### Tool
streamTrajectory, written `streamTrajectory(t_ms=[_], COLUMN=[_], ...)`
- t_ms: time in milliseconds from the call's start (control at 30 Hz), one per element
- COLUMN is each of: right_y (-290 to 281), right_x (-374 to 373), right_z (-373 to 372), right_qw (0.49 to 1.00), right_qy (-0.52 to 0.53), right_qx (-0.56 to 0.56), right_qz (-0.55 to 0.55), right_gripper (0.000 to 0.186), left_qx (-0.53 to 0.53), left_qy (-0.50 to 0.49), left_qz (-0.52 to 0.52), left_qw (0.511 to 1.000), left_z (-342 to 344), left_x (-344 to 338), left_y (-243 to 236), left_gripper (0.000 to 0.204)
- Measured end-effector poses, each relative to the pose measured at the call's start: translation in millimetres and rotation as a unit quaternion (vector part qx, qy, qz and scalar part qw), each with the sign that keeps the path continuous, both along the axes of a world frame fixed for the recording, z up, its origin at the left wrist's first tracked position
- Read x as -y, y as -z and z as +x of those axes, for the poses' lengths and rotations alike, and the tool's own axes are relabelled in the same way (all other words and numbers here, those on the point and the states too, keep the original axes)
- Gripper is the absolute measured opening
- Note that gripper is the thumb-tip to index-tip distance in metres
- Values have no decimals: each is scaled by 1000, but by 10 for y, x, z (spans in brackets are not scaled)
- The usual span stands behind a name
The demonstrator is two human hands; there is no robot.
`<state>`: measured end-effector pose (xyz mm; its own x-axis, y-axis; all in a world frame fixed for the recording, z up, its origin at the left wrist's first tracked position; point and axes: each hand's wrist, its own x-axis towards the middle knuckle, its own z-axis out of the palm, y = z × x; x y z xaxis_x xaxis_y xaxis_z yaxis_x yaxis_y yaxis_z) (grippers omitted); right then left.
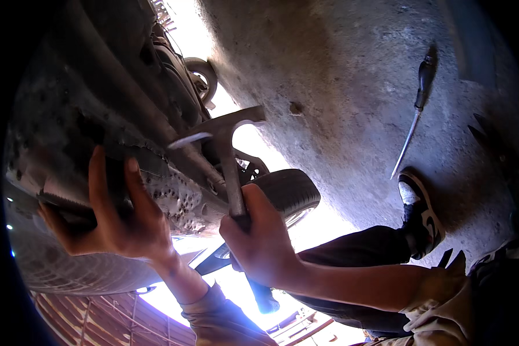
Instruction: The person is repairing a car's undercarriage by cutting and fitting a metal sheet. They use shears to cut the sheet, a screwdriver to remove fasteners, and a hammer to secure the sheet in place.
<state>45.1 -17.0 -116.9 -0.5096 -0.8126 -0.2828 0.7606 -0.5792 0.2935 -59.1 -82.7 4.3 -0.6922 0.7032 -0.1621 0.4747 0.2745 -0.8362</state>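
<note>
My right hand (254, 230) grips the handle of a metal hammer (232, 132) with a flat face and a long tapered end, raised beside the rusty, pitted underside of a vehicle (184, 210). My left hand (115, 219), fingers curved and apart, holds a dark piece with a ridged edge (66, 205) against that underside, left of the hammer. A cracked seam and many small holes show in the metal between the two hands. What lies under my left palm is hard to make out.
A tyre (288, 190) sits beyond my right hand, another wheel (205, 78) farther off. On the concrete floor (340, 69) at right lies a screwdriver (421, 86) near my shoe (418, 213). A slatted structure (104, 314) shows at lower left.
</note>
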Motion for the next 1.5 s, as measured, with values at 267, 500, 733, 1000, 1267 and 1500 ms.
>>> streamTrajectory(t_ms=[267, 500, 733, 1000, 1267, 1500], right_y=[-27, -21, 109, 43, -34, 32], right_x=[7, 41, -47, -82, -60, -130], right_z=[39, 103, 58, -31, 0, -89], right_qw=[999, 998, 997, 999, 999, 998], right_qy=[-15, 20, -1, 30, 7, 17], right_qx=[40, -5, -72, -21, 36, -51], right_qz=[-15, 55, 10, -15, 14, 18], right_gripper=[14, 12, 12, 10, 10, 13], left_qx=[-5, 5, -28, -42, -34, -30], left_qy=[5, 7, 0, -8, -3, 8], left_qz=[-20, 4, -56, -68, -36, -23], left_qw=[1000, 1000, 998, 997, 999, 999], left_z=[-9, 2, 2, 35, 16, 13], left_x=[14, 35, -10, 63, -30, 19], left_y=[-97, -57, -112, -97, -56, -45], left_gripper=[43, 42, 42, 42, 40, 40])
